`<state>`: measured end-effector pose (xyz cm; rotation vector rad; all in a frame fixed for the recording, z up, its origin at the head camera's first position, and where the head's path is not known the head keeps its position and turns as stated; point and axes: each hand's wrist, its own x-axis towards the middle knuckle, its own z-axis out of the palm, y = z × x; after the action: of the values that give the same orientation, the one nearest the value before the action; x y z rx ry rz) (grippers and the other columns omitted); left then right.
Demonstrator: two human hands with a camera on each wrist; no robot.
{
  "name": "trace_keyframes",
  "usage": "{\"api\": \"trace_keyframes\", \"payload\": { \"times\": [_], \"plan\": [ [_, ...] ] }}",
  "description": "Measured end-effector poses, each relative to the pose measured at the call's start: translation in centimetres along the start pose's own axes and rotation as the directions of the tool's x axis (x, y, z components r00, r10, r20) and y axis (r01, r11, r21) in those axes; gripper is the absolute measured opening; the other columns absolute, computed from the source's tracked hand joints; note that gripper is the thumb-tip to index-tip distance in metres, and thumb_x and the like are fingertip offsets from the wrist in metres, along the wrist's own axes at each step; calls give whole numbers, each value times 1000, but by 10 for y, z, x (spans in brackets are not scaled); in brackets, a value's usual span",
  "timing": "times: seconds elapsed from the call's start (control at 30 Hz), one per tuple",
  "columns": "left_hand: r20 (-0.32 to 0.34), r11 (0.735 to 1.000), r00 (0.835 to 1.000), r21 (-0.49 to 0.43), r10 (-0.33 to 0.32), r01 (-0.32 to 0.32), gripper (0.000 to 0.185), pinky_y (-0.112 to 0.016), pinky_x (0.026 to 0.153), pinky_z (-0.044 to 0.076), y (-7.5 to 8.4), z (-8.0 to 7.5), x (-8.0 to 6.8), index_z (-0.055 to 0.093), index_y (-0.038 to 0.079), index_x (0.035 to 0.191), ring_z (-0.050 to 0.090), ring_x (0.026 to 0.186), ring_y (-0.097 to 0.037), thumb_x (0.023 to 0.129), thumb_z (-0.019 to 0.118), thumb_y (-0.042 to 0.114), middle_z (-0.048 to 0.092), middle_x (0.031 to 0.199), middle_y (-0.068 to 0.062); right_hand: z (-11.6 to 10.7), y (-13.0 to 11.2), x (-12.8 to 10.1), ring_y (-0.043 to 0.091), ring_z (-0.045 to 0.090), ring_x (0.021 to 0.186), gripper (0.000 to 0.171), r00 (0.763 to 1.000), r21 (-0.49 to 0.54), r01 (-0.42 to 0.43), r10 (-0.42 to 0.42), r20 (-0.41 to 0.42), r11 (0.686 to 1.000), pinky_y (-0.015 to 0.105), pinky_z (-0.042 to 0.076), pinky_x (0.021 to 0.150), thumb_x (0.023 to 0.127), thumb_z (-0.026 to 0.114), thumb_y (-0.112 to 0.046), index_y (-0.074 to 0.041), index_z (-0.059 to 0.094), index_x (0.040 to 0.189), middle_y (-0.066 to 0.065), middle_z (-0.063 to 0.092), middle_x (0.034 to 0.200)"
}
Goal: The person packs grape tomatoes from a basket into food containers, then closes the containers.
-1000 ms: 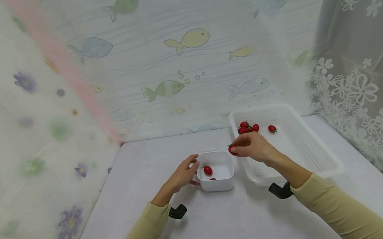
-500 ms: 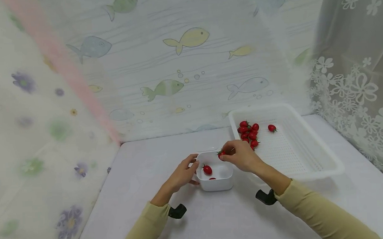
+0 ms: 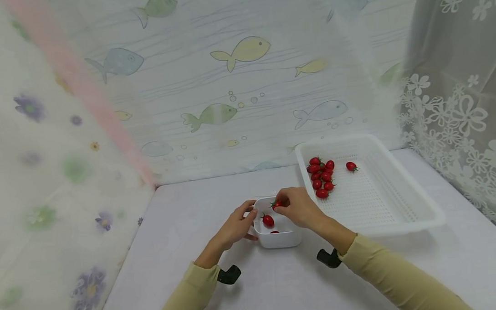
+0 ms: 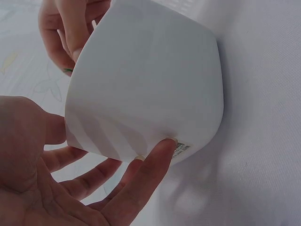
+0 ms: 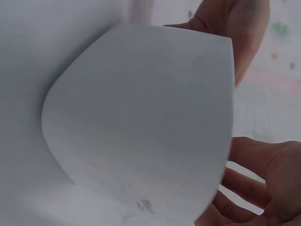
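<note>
A small white square container (image 3: pixel 280 240) stands on the table. One cherry tomato (image 3: pixel 268 221) lies inside it; a second red one shows just above the front wall, mostly hidden. My left hand (image 3: pixel 239 224) is at the container's left side, its thumb at the rim and its fairly straight fingers touching the outer wall (image 4: pixel 141 80). Between thumb and fingertips my right hand (image 3: pixel 300 209) pinches another cherry tomato (image 3: pixel 276 203) over the container's opening. In the right wrist view the container's wall (image 5: pixel 141 113) hides that tomato and the fingertips.
To the right stands a large white perforated basket (image 3: pixel 368 201), with several cherry tomatoes (image 3: pixel 323 175) grouped along its left side and one (image 3: pixel 351 166) apart. A clear flat edge shows just behind the container. Printed curtains (image 3: pixel 215 151) hang behind the table.
My right hand has carried the pinched tomato left, from beside the basket's edge to above the container, uncovering more tomatoes in the basket. My left hand has stayed at the container.
</note>
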<state>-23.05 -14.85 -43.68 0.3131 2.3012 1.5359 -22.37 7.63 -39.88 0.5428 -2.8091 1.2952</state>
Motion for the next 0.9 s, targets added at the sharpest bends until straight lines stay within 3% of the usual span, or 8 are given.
{"api": "trace_keyframes", "payload": {
  "times": [0.17,0.4,0.57,0.9],
  "plan": [
    [0,1000,1000,-14,9,-9,42,-44,69,65,0,0,-1,44,16,151,60,115,-42,111,47,27,45,149,-18,15,1,7,16,59,75,9,1000,-37,4,-4,-19,999,29,58,69,91,76,-4,-2,72,98,3,69,84],
    [6,999,1000,-22,27,-26,42,-44,69,65,-2,0,-1,43,14,151,60,114,-43,111,47,26,44,149,-19,32,1,16,15,55,69,11,1000,-172,-10,6,-26,985,29,53,63,88,79,-4,-3,68,86,1,64,75],
    [7,999,1000,-23,26,-26,42,-43,68,65,-3,0,-1,43,14,151,60,113,-43,111,47,25,43,150,-19,40,-1,18,15,56,69,10,1000,-236,-21,15,-25,972,30,54,64,89,78,-6,-4,69,87,2,64,76],
    [2,1000,1000,-13,18,-17,42,-42,68,65,-3,0,1,43,14,151,58,113,-41,111,46,25,42,151,-20,51,5,24,16,66,71,8,999,-413,19,-30,-22,911,38,57,70,89,79,-12,-7,73,88,2,72,78]
  ]
}}
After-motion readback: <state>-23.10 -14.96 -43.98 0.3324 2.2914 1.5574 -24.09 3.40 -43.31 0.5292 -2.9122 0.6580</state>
